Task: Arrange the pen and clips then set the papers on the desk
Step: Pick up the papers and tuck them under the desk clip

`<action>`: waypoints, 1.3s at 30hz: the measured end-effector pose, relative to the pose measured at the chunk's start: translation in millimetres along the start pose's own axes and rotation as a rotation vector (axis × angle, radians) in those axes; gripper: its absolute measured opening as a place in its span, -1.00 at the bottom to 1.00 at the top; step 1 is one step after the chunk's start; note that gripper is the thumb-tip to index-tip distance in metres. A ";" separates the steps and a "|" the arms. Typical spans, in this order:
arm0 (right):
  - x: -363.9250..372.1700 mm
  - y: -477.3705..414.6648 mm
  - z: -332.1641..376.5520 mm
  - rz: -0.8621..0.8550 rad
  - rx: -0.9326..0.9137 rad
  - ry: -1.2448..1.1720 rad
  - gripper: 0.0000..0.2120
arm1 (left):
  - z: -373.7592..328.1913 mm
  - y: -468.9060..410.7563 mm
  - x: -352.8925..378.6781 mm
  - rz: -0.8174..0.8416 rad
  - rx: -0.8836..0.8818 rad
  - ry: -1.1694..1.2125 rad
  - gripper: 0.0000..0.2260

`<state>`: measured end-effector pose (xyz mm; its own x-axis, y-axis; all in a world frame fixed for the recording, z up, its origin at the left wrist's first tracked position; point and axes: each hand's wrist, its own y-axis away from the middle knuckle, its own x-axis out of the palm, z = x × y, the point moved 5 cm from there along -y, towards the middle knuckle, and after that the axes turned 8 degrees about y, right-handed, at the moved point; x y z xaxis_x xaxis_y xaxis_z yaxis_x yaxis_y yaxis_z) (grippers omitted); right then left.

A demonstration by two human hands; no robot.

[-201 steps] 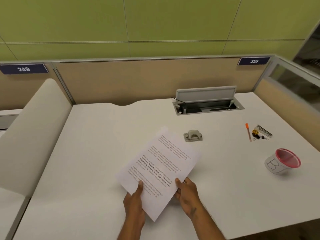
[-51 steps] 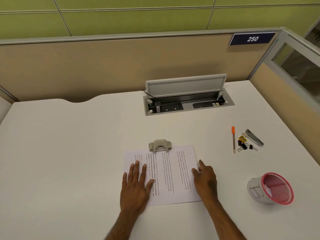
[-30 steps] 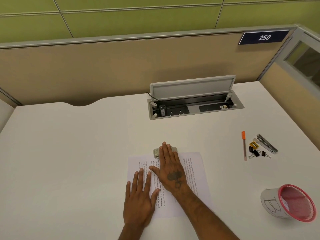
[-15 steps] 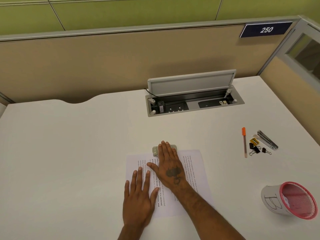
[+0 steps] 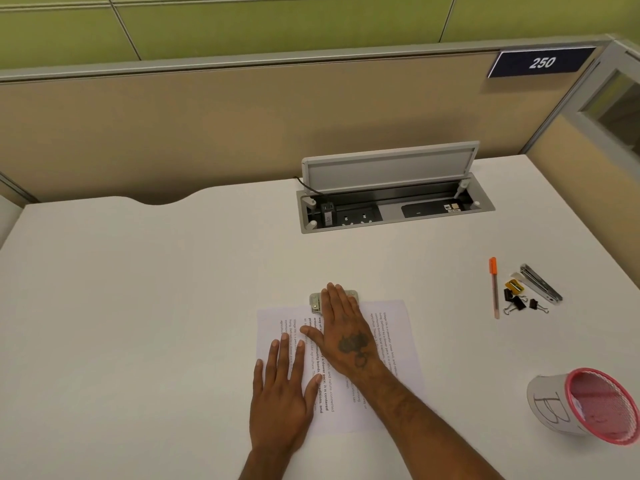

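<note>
While hands press papers (image 5: 391, 327), pink basket (image 5: 585, 407) lies tipped.

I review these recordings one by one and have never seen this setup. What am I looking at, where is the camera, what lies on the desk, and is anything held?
There is no machine here: a person works with bare hands, filmed by a camera worn on the head, looking down at a white desk. The left hand lies flat on the papers. The right hand lies flat further up, its fingers over a small metal hole punch at the papers' top edge. Neither hand grips anything. To the right lie an orange pen, black clips and a pink mesh cup on its side.
</note>
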<state>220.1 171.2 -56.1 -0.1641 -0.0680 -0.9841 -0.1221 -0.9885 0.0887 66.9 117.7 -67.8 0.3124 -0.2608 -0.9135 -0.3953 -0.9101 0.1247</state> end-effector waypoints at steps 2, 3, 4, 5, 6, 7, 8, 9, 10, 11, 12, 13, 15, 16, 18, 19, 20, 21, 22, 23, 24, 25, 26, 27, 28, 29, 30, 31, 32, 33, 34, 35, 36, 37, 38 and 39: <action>-1.5 1.4 0.6 -0.002 -0.005 0.017 -0.08 | 0.6 0.3 0.5 -0.003 -0.003 0.007 -0.37; -2.4 1.8 0.7 -0.003 -0.009 0.027 -0.08 | 0.9 0.2 0.7 -0.001 -0.006 0.008 -0.37; -3.1 2.2 0.6 -0.002 -0.015 0.035 -0.09 | 0.8 0.1 0.7 0.000 -0.005 0.008 -0.37; -3.6 3.1 0.6 0.002 -0.021 0.040 -0.09 | 0.6 0.2 0.7 0.001 -0.004 0.008 -0.38; -4.3 4.6 1.0 0.005 -0.024 0.044 -0.10 | 0.6 0.7 0.8 0.001 -0.004 0.007 -0.38; -5.1 6.2 1.4 0.001 -0.027 0.051 -0.10 | 1.2 1.0 0.9 0.000 -0.005 0.008 -0.38; -6.0 7.6 1.4 -0.003 -0.032 0.062 -0.10 | 1.8 1.0 1.1 0.000 -0.006 0.008 -0.38; -6.6 9.0 1.3 0.004 -0.037 0.072 -0.11 | 2.4 1.2 1.4 -0.001 -0.008 0.008 -0.38; -7.1 10.3 1.0 0.015 -0.040 0.075 -0.11 | 2.6 1.3 1.5 -0.003 -0.008 0.007 -0.39; -8.1 11.3 1.0 0.021 -0.040 0.074 -0.12 | 2.6 1.3 1.3 -0.006 -0.006 0.008 -0.39; -9.8 12.7 1.7 0.021 -0.040 0.070 -0.14 | 2.3 1.4 1.0 -0.006 -0.003 0.012 -0.39; -12.6 15.0 2.7 0.015 -0.032 0.061 -0.15 | 2.0 2.0 0.7 -0.006 0.000 0.018 -0.39; -22.1 24.3 0.9 -0.034 0.035 0.016 -0.19 | 1.9 2.5 -0.8 -0.013 0.007 0.022 -0.37; -28.0 32.0 -4.3 -0.080 0.098 -0.012 -0.23 | 1.7 2.8 -1.7 -0.017 0.007 0.023 -0.36; -37.5 51.6 -23.2 -0.219 0.241 -0.036 -0.37 | 0.4 4.0 -3.9 -0.018 0.003 0.025 -0.35; -39.6 62.6 -35.9 -0.278 0.322 -0.046 -0.44 | -0.5 4.5 -5.3 -0.021 0.001 0.023 -0.35; -40.1 73.6 -48.7 -0.310 0.403 -0.067 -0.49 | -1.4 5.2 -6.7 -0.025 -0.004 0.021 -0.35; -40.0 83.9 -60.8 -0.307 0.481 -0.100 -0.52 | -2.3 5.8 -8.0 -0.031 -0.008 0.021 -0.34; -39.3 92.9 -71.3 -0.271 0.550 -0.130 -0.52 | -3.0 6.1 -9.5 -0.040 -0.010 0.022 -0.33; -37.0 100.5 -79.6 -0.210 0.602 -0.152 -0.51 | -3.9 6.4 -10.9 -0.050 -0.011 0.025 -0.31; -34.6 107.4 -86.4 -0.157 0.639 -0.163 -0.49 | -4.9 6.9 -12.5 -0.060 -0.013 0.026 -0.30; -32.8 113.4 -92.0 -0.127 0.666 -0.169 -0.48 | -5.9 7.3 -14.3 -0.072 -0.015 0.022 -0.29; -32.1 118.7 -96.1 -0.116 0.686 -0.175 -0.47 | -7.0 7.7 -16.2 -0.082 -0.018 0.015 -0.28; -32.2 123.2 -99.0 -0.111 0.700 -0.179 -0.46 | -8.0 8.7 -18.2 -0.091 -0.026 0.009 -0.27; -32.4 126.5 -100.6 -0.107 0.708 -0.177 -0.44 | -9.0 10.1 -20.7 -0.103 -0.039 0.013 -0.27; -32.8 128.5 -101.5 -0.101 0.714 -0.176 -0.43 | -10.0 11.3 -23.8 -0.125 -0.058 0.028 -0.26; -33.0 129.7 -101.9 -0.094 0.724 -0.183 -0.41 | -10.9 13.0 -27.5 -0.155 -0.092 0.054 -0.25; -33.4 130.6 -102.0 -0.088 0.738 -0.202 -0.40 | -11.5 15.9 -30.9 -0.187 -0.150 0.093 -0.24; -33.9 131.0 -101.9 -0.085 0.754 -0.229 -0.39 | -11.4 19.8 -34.3 -0.224 -0.228 0.145 -0.23; -34.2 130.9 -101.9 -0.083 0.767 -0.258 -0.39 | -10.4 24.1 -37.2 -0.267 -0.313 0.208 -0.22; -34.8 130.3 -101.8 -0.078 0.781 -0.287 -0.39 | -9.4 28.1 -38.8 -0.306 -0.396 0.272 -0.23; -35.0 129.9 -101.6 -0.074 0.794 -0.315 -0.40 | -8.8 31.6 -38.9 -0.330 -0.468 0.329 -0.26; -35.2 129.2 -101.5 -0.071 0.804 -0.339 -0.41 | -9.2 33.6 -39.2 -0.339 -0.521 0.379 -0.29; -35.5 128.0 -101.7 -0.071 0.811 -0.361 -0.41 | -10.0 33.1 -40.3 -0.340 -0.558 0.421 -0.30; -35.6 126.9 -101.5 -0.067 0.816 -0.380 -0.42 | -10.5 31.3 -41.5 -0.333 -0.586 0.455 -0.30; -35.5 125.8 -100.8 -0.062 0.817 -0.398 -0.43 | -11.1 28.9 -43.0 -0.320 -0.610 0.488 -0.30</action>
<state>309.3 35.6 -25.5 -0.4411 0.1835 -0.8785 -0.7726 -0.5757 0.2677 51.6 99.1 -20.6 0.7234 0.0572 -0.6881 0.2681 -0.9416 0.2036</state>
